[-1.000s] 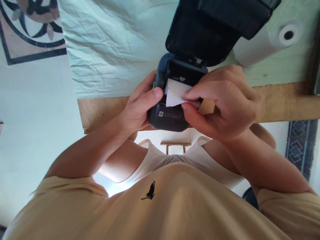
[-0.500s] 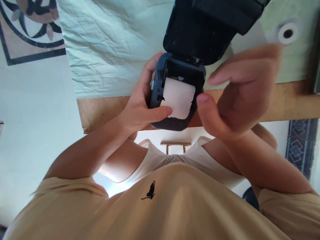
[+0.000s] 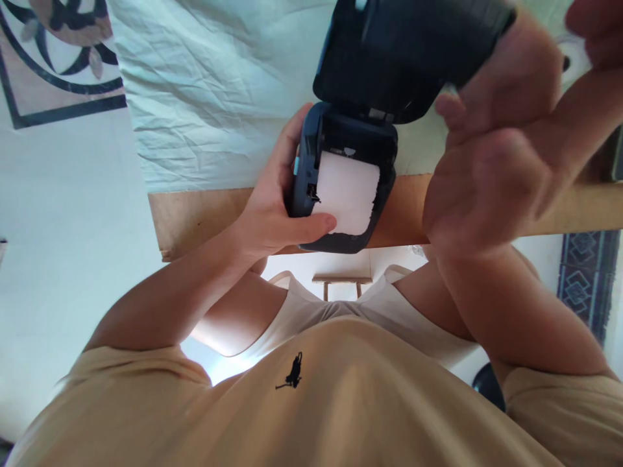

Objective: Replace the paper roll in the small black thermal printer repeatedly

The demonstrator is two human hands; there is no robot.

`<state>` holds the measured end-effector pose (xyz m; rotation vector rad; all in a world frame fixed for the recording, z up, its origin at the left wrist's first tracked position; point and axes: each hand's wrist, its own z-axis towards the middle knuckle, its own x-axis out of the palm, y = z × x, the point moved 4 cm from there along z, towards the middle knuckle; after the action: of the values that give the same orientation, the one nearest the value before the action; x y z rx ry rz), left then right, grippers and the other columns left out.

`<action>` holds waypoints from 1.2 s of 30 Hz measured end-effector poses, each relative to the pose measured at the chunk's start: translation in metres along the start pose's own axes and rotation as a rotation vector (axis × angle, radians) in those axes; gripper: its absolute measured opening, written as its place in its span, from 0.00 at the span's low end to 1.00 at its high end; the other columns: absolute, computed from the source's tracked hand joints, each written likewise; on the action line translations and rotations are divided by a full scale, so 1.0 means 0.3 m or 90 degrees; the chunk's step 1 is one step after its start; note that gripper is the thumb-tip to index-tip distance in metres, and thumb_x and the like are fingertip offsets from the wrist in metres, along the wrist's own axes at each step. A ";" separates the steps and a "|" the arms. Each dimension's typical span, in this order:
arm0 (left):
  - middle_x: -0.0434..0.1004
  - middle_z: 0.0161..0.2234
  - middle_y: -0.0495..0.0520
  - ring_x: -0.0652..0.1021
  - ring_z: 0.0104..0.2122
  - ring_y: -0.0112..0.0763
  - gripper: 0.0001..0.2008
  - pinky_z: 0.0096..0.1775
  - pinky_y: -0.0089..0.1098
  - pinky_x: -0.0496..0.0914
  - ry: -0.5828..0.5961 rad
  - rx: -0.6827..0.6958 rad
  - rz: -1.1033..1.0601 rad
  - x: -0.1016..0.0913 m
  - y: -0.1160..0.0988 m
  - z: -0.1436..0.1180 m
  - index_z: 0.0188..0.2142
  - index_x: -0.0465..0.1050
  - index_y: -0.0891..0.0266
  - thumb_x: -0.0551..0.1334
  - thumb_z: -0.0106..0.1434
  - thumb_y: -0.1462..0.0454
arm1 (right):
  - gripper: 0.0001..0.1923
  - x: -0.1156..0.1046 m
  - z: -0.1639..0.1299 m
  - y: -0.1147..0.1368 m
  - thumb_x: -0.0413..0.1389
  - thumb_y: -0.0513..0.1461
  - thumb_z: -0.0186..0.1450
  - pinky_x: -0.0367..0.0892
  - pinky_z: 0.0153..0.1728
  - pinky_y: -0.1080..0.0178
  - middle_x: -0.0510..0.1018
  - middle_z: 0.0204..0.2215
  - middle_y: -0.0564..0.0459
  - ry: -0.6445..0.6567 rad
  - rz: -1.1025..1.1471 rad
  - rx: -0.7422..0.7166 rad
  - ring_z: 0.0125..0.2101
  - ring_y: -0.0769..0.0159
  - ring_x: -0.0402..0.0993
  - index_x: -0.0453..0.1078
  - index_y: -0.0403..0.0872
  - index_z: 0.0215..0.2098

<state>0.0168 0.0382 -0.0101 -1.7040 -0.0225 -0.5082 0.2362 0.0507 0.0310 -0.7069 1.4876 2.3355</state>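
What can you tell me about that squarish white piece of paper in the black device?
The squarish white piece of paper looks thin, matte and roughly flat, with no print I can make out. It lies slightly skewed over the open body of a black plastic device whose hinged black lid is open. The thumb of the person's bare left hand, which holds the device, overlaps its near left corner. I can't tell whether more paper continues underneath.

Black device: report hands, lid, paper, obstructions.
Left hand gripping device. Right hand blurred, apart from paper. Lid open. Left thumb overlapping paper's lower edge.
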 end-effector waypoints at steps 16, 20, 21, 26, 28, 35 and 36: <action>0.79 0.52 0.59 0.76 0.61 0.49 0.30 0.56 0.43 0.77 -0.013 0.016 -0.083 0.072 0.010 -0.010 0.60 0.69 0.55 0.64 0.65 0.44 | 0.25 0.117 -0.005 0.030 0.50 0.55 0.73 0.74 0.55 0.53 0.74 0.56 0.49 0.034 0.079 -0.094 0.53 0.58 0.75 0.61 0.55 0.62; 0.81 0.47 0.58 0.81 0.55 0.49 0.24 0.50 0.42 0.79 -0.033 -0.015 -0.087 0.082 0.011 -0.005 0.53 0.73 0.56 0.66 0.63 0.47 | 0.27 0.120 -0.003 0.016 0.51 0.58 0.71 0.74 0.58 0.49 0.73 0.57 0.49 0.037 0.073 -0.116 0.55 0.55 0.75 0.61 0.57 0.63; 0.82 0.47 0.58 0.82 0.54 0.49 0.23 0.48 0.42 0.80 -0.036 -0.010 -0.089 0.083 0.007 -0.004 0.53 0.73 0.56 0.66 0.63 0.48 | 0.28 0.123 -0.003 0.011 0.51 0.59 0.71 0.74 0.58 0.49 0.73 0.58 0.48 0.043 0.066 -0.116 0.56 0.54 0.74 0.60 0.57 0.64; 0.82 0.42 0.57 0.83 0.51 0.49 0.21 0.38 0.37 0.79 -0.055 0.003 -0.079 0.077 -0.001 -0.004 0.48 0.74 0.57 0.66 0.62 0.49 | 0.30 0.127 -0.006 0.003 0.51 0.57 0.71 0.75 0.58 0.49 0.72 0.58 0.46 0.053 0.017 -0.140 0.56 0.54 0.74 0.57 0.56 0.66; 0.82 0.42 0.58 0.84 0.50 0.50 0.23 0.36 0.37 0.79 -0.041 -0.011 -0.074 0.076 0.004 -0.004 0.49 0.73 0.57 0.67 0.61 0.47 | 0.30 0.127 -0.007 0.004 0.53 0.56 0.71 0.75 0.58 0.49 0.72 0.58 0.47 0.045 0.023 -0.154 0.56 0.55 0.74 0.56 0.58 0.67; 0.81 0.44 0.58 0.78 0.59 0.52 0.27 0.52 0.43 0.79 -0.096 -0.020 -0.071 0.094 -0.003 0.009 0.50 0.75 0.57 0.64 0.61 0.42 | 0.32 0.127 -0.007 -0.013 0.54 0.58 0.69 0.73 0.60 0.45 0.72 0.59 0.47 0.056 0.025 -0.121 0.57 0.51 0.73 0.57 0.57 0.66; 0.81 0.45 0.57 0.77 0.60 0.51 0.27 0.54 0.43 0.78 -0.096 -0.025 -0.084 0.101 -0.006 0.011 0.51 0.75 0.57 0.62 0.63 0.42 | 0.32 0.127 -0.006 -0.014 0.53 0.58 0.69 0.73 0.60 0.45 0.71 0.59 0.47 0.056 0.021 -0.124 0.58 0.51 0.73 0.57 0.57 0.66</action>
<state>0.0445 0.0338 0.0016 -1.7847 -0.2364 -0.4794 0.2067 0.0499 0.0067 -0.8485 1.3277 2.5288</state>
